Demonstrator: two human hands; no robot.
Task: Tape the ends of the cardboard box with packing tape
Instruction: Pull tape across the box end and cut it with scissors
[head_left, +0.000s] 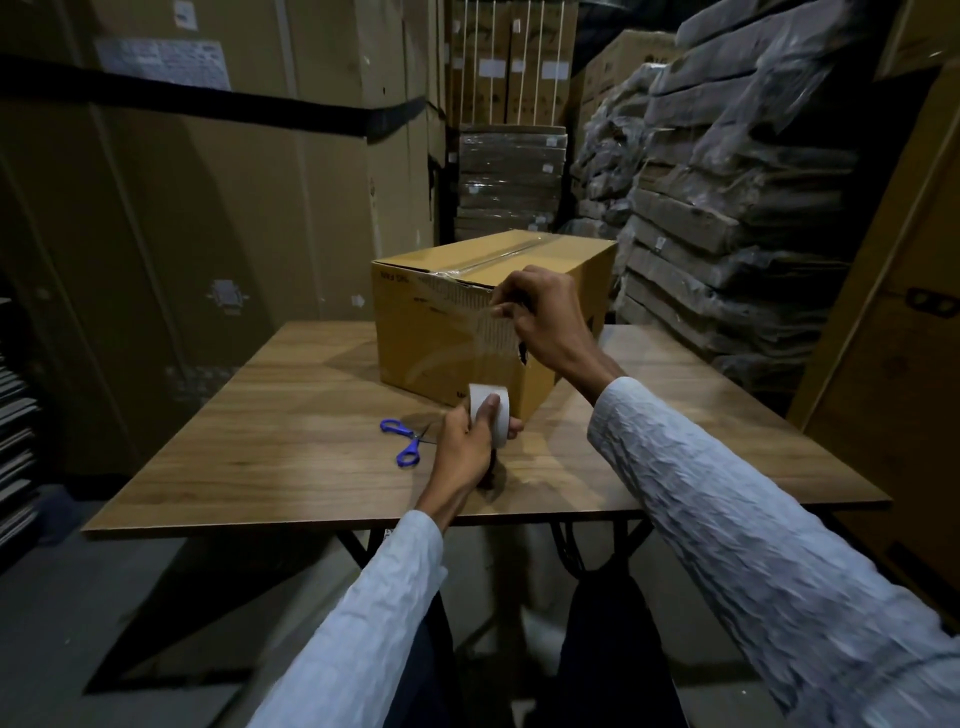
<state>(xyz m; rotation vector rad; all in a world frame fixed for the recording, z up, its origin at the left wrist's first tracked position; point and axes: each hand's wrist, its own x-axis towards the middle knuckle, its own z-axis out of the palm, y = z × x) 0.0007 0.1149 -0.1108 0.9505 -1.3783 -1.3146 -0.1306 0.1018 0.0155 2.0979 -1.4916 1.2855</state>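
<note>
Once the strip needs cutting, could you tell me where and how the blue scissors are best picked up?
Grip the scissors by the two blue handle loops, coming from above on the near-left side. They lie flat on the table, loops open toward the person, while the blades point toward the left hand holding the tape roll, partly hidden. The loops are the clear part.

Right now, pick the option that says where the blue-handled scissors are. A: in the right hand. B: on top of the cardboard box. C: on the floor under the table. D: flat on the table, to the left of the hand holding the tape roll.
D: the scissors lie flat on the table, just left of the left hand gripping the tape roll; the right hand is up at the cardboard box.
</note>
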